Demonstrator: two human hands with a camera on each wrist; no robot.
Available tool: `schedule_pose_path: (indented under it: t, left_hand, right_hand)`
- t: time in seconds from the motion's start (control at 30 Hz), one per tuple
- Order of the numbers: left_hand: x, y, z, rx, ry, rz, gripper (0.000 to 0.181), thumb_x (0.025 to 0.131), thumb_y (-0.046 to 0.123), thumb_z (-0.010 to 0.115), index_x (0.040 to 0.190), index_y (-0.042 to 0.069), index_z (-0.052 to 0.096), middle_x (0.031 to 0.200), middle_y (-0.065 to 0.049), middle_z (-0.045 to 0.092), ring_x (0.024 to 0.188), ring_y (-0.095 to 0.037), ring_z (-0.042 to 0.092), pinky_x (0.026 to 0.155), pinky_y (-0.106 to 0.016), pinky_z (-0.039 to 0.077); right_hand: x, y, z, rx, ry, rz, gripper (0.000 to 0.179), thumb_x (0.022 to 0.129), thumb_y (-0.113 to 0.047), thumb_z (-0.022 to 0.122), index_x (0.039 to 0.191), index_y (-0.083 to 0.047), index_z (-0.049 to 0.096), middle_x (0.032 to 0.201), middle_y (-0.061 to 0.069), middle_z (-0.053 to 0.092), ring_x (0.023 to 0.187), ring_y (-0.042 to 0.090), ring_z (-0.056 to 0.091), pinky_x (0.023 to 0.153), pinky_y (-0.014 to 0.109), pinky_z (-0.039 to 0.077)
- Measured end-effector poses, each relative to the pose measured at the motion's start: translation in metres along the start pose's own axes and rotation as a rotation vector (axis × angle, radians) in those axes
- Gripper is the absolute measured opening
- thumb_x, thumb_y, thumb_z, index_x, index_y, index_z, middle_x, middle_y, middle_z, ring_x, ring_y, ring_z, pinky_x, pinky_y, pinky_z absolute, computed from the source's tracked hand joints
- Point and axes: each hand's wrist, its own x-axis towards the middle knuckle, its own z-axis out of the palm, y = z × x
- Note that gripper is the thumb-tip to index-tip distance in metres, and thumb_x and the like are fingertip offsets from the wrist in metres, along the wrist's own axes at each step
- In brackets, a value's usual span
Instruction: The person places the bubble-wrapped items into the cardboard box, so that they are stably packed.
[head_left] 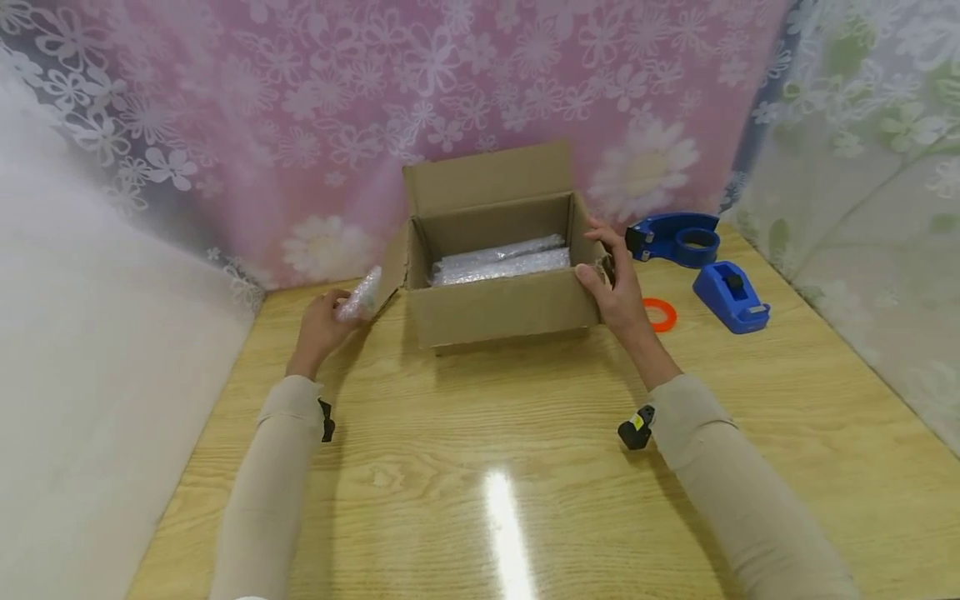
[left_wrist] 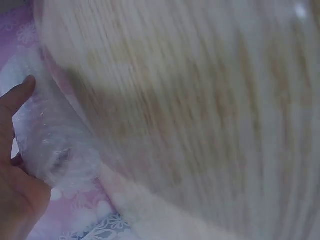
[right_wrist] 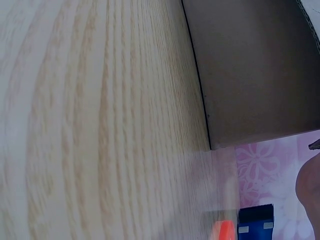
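Observation:
An open cardboard box point(head_left: 502, 315) stands on the table, its back flap raised and its left flap leaning outward. Several bubble-wrapped packages point(head_left: 504, 263) lie inside it. To the left of the box, my left hand point(head_left: 321, 330) holds another bubble-wrapped package point(left_wrist: 55, 135) beside the left flap; the wrapping hides what is within. My right hand point(head_left: 621, 292) grips the box's right side, thumb at the front corner and fingers over the side edge. The right wrist view shows the box's front wall point(right_wrist: 255, 75) close up, with little of that hand.
Right of the box, by the back wall, is a blue tape cutter point(head_left: 667, 236). A blue desktop tape dispenser point(head_left: 729, 296) and an orange tape roll point(head_left: 672, 316) lie nearer. Patterned cloth point(head_left: 337, 125) hangs behind the wooden table point(head_left: 420, 467); a white wall point(head_left: 90, 358) borders its left.

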Motion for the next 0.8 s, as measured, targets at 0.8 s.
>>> schedule_pose_path:
  t: [0.8]
  left_hand:
    - [-0.009, 0.116, -0.076, -0.302, 0.27, 0.061, 0.065, 0.088, 0.029, 0.086, 0.147, 0.016, 0.061, 0.141, -0.011, 0.062, 0.123, -0.026, 0.058, 0.102, -0.041, 0.051]
  right_hand:
    - [0.001, 0.0, 0.003, 0.008, 0.001, 0.002, 0.046, 0.099, -0.005, 0.06, 0.14, 0.008, 0.044, 0.166, 0.014, 0.034, 0.157, 0.023, 0.024, 0.126, 0.06, 0.009]
